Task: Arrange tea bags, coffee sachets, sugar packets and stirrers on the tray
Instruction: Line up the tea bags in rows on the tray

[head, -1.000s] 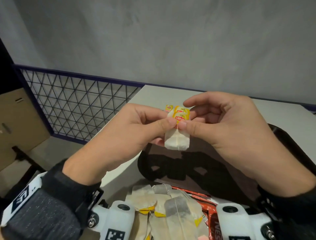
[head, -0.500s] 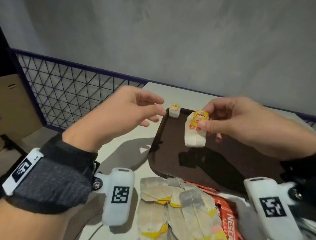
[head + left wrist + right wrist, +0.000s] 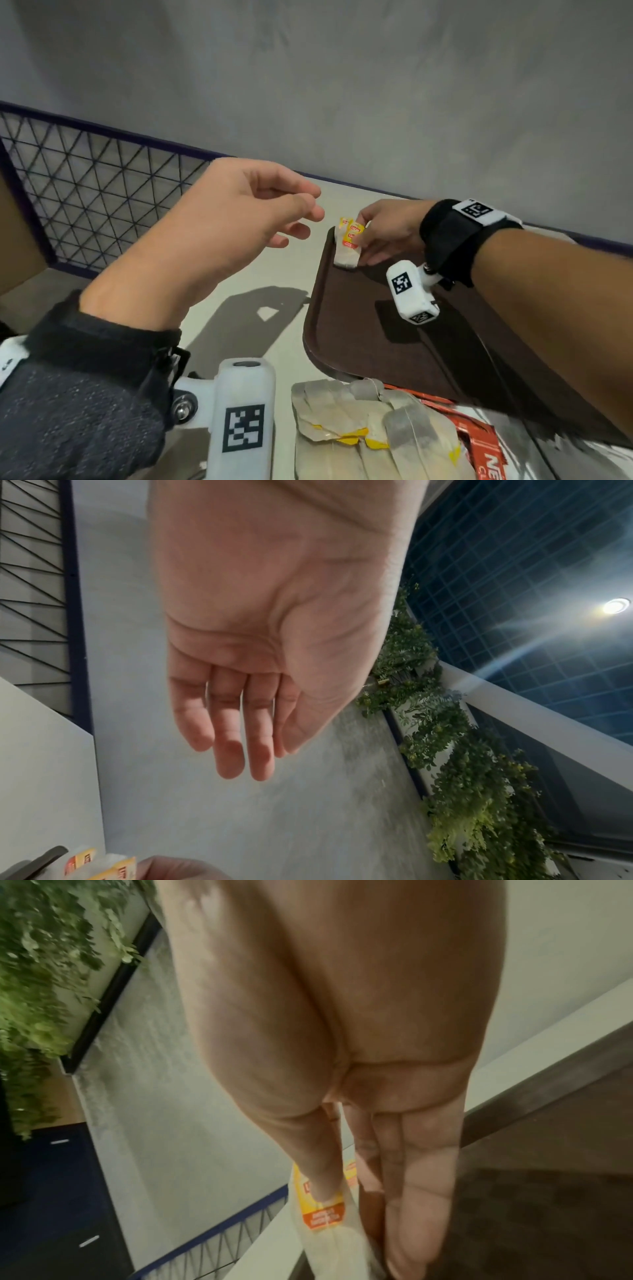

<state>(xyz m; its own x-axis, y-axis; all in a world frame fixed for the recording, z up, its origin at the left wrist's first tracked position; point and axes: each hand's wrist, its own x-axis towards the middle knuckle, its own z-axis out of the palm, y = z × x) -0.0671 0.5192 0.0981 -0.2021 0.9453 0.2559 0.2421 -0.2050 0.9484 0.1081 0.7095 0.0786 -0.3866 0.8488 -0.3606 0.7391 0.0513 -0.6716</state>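
Observation:
A dark brown tray (image 3: 359, 329) lies on the pale table. My right hand (image 3: 363, 236) pinches a white tea bag (image 3: 347, 255) by its yellow tag and holds it upright on the tray's far left corner. In the right wrist view the thumb (image 3: 322, 1177) presses that tea bag's tag (image 3: 323, 1217). A second tagged tea bag (image 3: 343, 222) stands just behind it, touching or nearly so. My left hand (image 3: 308, 212) hovers left of the tray with fingers (image 3: 240, 750) relaxed and nothing in them.
Several loose tea bags (image 3: 342, 431) are piled at the table's near edge, beside red coffee sachets (image 3: 479, 445). A wire mesh railing (image 3: 85, 192) borders the table on the left, and a grey wall (image 3: 342, 85) rises behind.
My right hand has carried the tea bag from mid-air down to the tray's far left corner beside the other one. My left hand let go of it and stays raised, holding nothing.

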